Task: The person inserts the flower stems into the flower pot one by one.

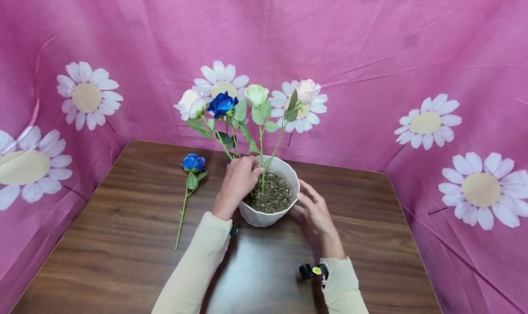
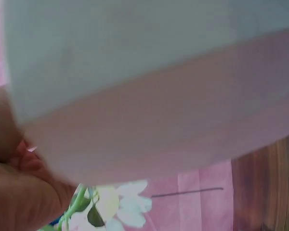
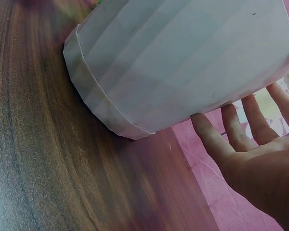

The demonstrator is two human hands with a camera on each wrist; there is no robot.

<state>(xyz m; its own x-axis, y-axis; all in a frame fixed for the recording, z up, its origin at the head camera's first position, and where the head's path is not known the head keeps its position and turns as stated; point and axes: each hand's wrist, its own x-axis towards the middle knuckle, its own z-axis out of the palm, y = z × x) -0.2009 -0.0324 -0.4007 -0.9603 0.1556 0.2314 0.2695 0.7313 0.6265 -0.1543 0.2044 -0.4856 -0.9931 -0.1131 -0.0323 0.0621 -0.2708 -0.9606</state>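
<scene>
A white faceted pot (image 1: pixel 264 218) with dark soil (image 1: pixel 272 197) stands on the table. My left hand (image 1: pixel 239 179) reaches over its left rim, fingers curled round a rose stem whose lower part the hand hides. White (image 1: pixel 189 104) and blue (image 1: pixel 222 104) roses rise just behind this hand. A green-white rose (image 1: pixel 256 95) stands upright in the soil, and a pale pink rose (image 1: pixel 306 90) leans right. My right hand (image 1: pixel 315 211) touches the pot's right side; in the right wrist view its fingers (image 3: pixel 213 139) are spread and fairly straight against the wall.
A loose blue rose (image 1: pixel 193 162) lies on the brown wooden table (image 1: pixel 136 204), left of the pot, its stem toward the front. Behind the table hangs a pink curtain (image 1: pixel 354 39) printed with white daisies. The pot wall fills much of the left wrist view.
</scene>
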